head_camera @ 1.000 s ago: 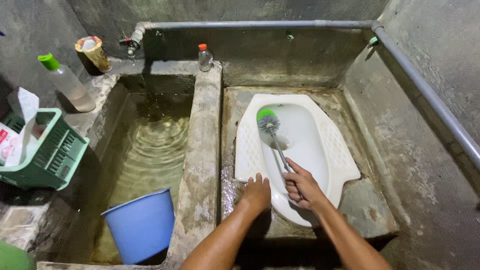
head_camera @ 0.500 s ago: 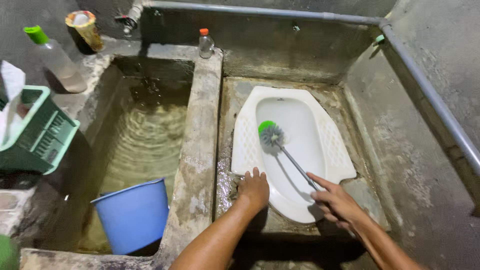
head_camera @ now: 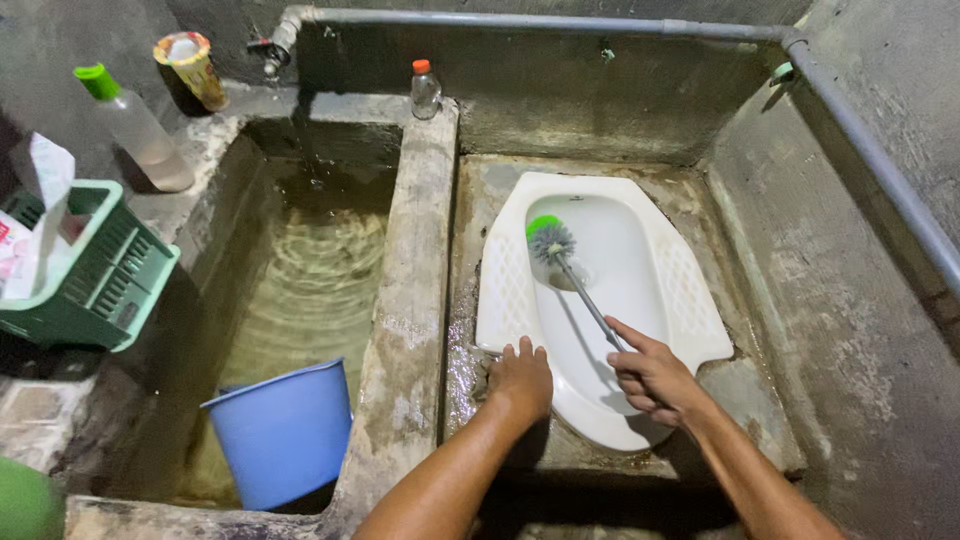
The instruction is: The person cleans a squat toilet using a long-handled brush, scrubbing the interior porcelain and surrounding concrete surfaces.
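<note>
A white squat toilet pan [head_camera: 690, 300] is set in a wet concrete floor. My right hand [head_camera: 655, 378] is closed around the grey handle of a toilet brush [head_camera: 580, 290]. The brush's grey bristle head with a green tip [head_camera: 548, 238] rests inside the bowl, towards its left side. My left hand [head_camera: 520, 378] lies flat, fingers spread, on the near left rim of the pan and the wet floor beside it. It holds nothing.
A concrete water tank [head_camera: 410, 270] with rippling water lies to the left. A blue bucket [head_camera: 285, 430] stands in it. Bottles [head_camera: 135, 130], a cup [head_camera: 192, 68] and a tap [head_camera: 272, 50] sit on its ledge. A green basket [head_camera: 100, 275] is far left. A grey pipe [head_camera: 870, 150] runs along the walls.
The brush head has moved back up the bowl after being pulled towards me. My right hand slid forward along with it. My left hand stayed planted on the rim.
</note>
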